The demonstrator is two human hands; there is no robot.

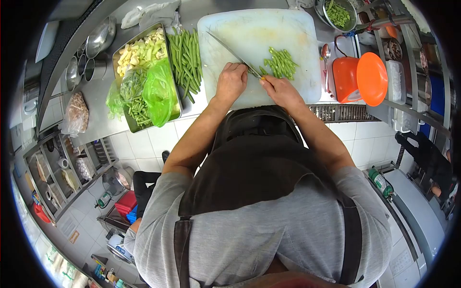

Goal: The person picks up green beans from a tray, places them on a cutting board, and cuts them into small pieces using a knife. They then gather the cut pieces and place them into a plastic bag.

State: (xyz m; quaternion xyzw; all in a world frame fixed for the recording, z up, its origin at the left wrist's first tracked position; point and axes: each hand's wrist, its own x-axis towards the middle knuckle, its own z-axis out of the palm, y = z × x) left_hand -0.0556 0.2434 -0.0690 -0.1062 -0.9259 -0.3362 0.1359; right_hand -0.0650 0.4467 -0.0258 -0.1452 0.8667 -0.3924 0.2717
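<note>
On the white cutting board [259, 29], my right hand [282, 91] is closed round the handle of a knife [234, 54], whose blade points up and to the left. My left hand [232, 82] is closed beside the blade, with its fingertips over a few green beans that it mostly hides. Cut bean pieces [282, 63] lie in a pile at the right of the blade. Whole green beans [185, 55] are heaped along the board's left edge.
A metal tray [178, 106] at left holds chopped vegetables and green plastic bags. An orange scale [345, 77], a spoon [326, 54] and a bowl of cut beans [338, 14] are at right. Other people are partly visible at both sides.
</note>
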